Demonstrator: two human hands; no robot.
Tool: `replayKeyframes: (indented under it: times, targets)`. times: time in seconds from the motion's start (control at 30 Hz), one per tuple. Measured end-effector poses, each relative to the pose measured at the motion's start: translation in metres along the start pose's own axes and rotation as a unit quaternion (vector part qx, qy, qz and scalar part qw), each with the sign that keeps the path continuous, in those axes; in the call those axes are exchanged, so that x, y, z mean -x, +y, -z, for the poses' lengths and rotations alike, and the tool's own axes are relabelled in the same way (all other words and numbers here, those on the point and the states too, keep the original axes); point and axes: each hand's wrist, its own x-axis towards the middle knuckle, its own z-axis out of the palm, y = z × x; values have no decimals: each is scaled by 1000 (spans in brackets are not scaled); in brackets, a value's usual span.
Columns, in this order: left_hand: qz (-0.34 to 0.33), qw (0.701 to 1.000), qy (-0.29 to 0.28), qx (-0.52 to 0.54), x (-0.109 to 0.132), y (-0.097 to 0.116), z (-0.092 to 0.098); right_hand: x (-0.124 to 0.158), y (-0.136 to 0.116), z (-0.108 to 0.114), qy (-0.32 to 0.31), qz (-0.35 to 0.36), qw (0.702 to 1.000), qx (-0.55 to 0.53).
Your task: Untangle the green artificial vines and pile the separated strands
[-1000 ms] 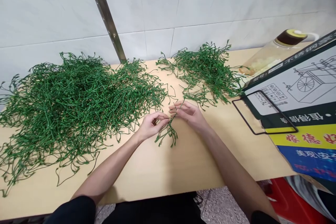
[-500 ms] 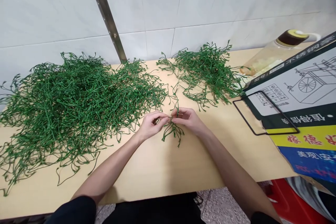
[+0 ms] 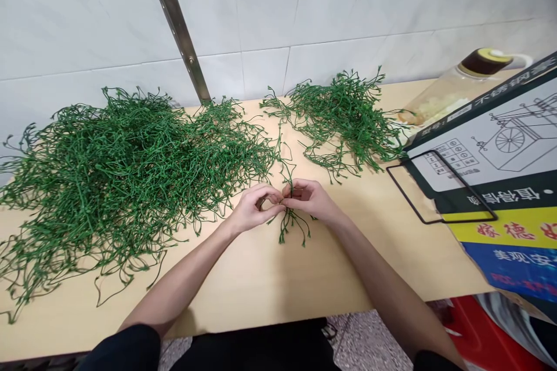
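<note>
Between my hands is a small bunch of green artificial plant stems (image 3: 290,225), its thin tips fanning toward me and a few strands running up behind the fingers. My left hand (image 3: 256,206) pinches at the middle of the bunch, thumb and forefinger together. From the other side my right hand (image 3: 310,199) is closed on the same bunch, its fingertips meeting the left ones. What exactly lies between the fingertips is too small to make out. A large tangled heap of green stems (image 3: 143,168) spreads to the left, and a smaller pile (image 3: 343,116) lies behind on the right.
The wooden table (image 3: 243,290) meets a tiled wall with a metal bracket (image 3: 183,40) on it. At right stand a bottle (image 3: 452,90) with a yellow-topped lid and a printed cardboard box (image 3: 500,151) with a black wire handle (image 3: 439,185). Something red (image 3: 470,330) is below the table.
The fingertips have shifted slightly at the bunch. Its lower tips have swung a little to the right, and the strands above have moved slightly left.
</note>
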Motion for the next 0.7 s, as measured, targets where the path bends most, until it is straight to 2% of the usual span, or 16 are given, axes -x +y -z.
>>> replayKeyframes:
  times: [0.13,0.4,0.7]
  targets:
    - [29,997,0,71,1,-2,0,0,1,1,15,-1,1000,4]
    - [92,984,1,152,2,-1,0,1,2,-1,5,17,1000,7]
    - [77,986,9,148,0,-2,3,1,3,1,6,5,1000,13]
